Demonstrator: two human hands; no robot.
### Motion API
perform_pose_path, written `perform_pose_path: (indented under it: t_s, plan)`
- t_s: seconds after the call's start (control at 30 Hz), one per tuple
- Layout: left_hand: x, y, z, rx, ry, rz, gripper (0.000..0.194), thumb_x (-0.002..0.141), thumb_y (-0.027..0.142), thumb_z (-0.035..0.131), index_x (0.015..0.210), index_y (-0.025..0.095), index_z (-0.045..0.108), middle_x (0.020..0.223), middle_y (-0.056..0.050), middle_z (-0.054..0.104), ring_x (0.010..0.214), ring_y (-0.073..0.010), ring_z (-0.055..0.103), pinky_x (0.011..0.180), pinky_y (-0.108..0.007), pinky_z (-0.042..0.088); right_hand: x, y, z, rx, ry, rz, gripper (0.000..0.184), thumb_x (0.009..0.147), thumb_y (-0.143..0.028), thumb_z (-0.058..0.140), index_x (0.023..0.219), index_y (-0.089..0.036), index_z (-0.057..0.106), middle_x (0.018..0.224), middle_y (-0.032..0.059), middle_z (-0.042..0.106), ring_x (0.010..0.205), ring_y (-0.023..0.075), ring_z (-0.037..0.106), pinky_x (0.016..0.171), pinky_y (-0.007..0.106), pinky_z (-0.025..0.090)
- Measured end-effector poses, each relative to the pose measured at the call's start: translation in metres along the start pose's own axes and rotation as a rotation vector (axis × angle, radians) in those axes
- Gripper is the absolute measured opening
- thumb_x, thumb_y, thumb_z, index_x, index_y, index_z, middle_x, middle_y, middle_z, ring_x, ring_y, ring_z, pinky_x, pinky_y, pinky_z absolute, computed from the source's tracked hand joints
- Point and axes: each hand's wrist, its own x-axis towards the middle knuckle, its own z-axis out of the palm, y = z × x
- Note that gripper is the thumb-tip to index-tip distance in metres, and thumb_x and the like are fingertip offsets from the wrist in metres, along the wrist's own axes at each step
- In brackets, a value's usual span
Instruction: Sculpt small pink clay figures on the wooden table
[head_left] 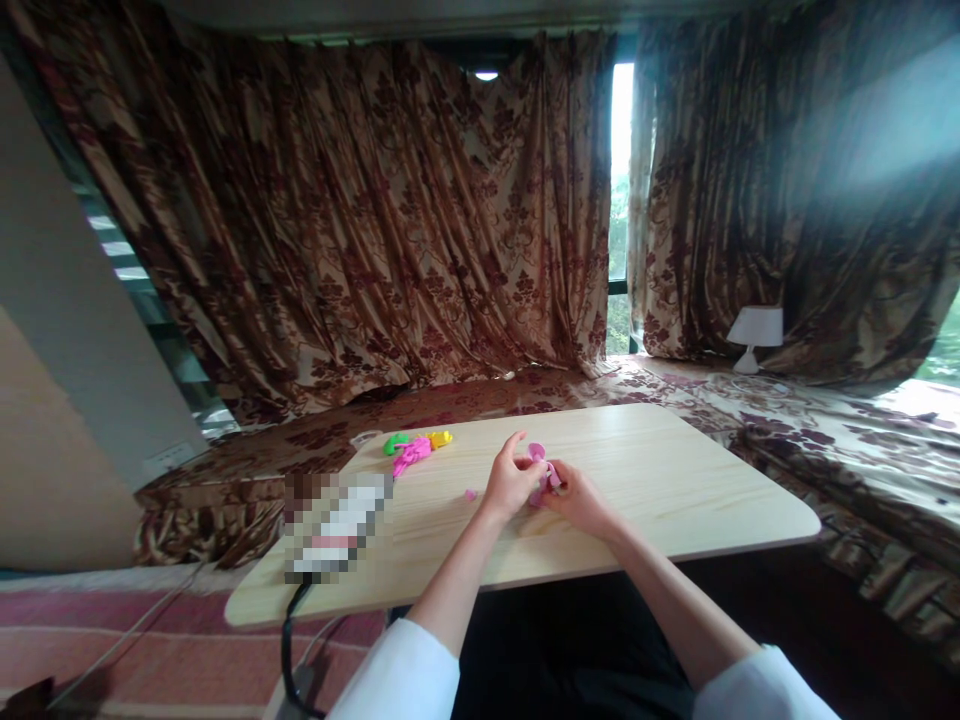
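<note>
Over the middle of the table, my left hand (512,482) and my right hand (576,497) come together around a small pink-purple piece (536,452) with a rounded, cup-like top. Fingers of both hands close on it and hide part of its shape, so its exact kind does not show. More pink and whitish bits peek out between the fingertips. A small loose pink piece (470,494) lies on the tabletop left of my left hand. Farther back on the left rests a cluster of soft-looking items: green (396,443), bright pink (412,455) and yellow (440,439).
The pale wooden table (697,490) has rounded corners. A blurred-out object (337,525) with a black cord (287,640) lies at its left edge. Beyond stand a cloth-covered ledge (465,405), patterned curtains (420,220) and a white lamp (756,328).
</note>
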Motion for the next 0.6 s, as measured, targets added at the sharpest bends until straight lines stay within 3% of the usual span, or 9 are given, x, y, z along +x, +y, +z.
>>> perform_pose_path:
  t_s: [0.27, 0.47, 0.6]
  plan:
    - [-0.005, -0.006, 0.001, -0.009, -0.057, 0.032, 0.064, 0.068, 0.018, 0.063, 0.127, 0.016, 0.038, 0.072, 0.0, 0.064, 0.064, -0.0114, 0.059, 0.064, -0.023, 0.046, -0.002, -0.014, -0.011, 0.274, -0.001, 0.041, 0.032, 0.075, -0.019, 0.052, 0.107, -0.018, 0.054, 0.1, 0.0058, 0.062, 0.091, 0.0178, 0.058, 0.066, 0.026, 0.049]
    - [-0.007, -0.013, 0.001, 0.017, -0.11, 0.048, 0.065, 0.069, 0.023, 0.063, 0.128, 0.016, 0.037, 0.078, -0.003, 0.065, 0.069, -0.0127, 0.059, 0.066, -0.025, 0.046, -0.002, -0.012, -0.009, 0.332, -0.034, 0.034, 0.029, 0.076, -0.02, 0.053, 0.104, -0.018, 0.055, 0.095, 0.0053, 0.065, 0.083, 0.0163, 0.061, 0.061, 0.024, 0.048]
    - [-0.016, -0.016, -0.013, 0.103, -0.098, 0.015, 0.063, 0.07, 0.025, 0.062, 0.127, 0.015, 0.036, 0.087, -0.006, 0.065, 0.075, -0.0151, 0.06, 0.07, -0.028, 0.047, -0.002, -0.007, -0.004, 0.275, -0.004, 0.036, 0.022, 0.077, -0.028, 0.055, 0.095, -0.016, 0.059, 0.086, 0.0039, 0.065, 0.075, 0.0148, 0.06, 0.057, 0.022, 0.047]
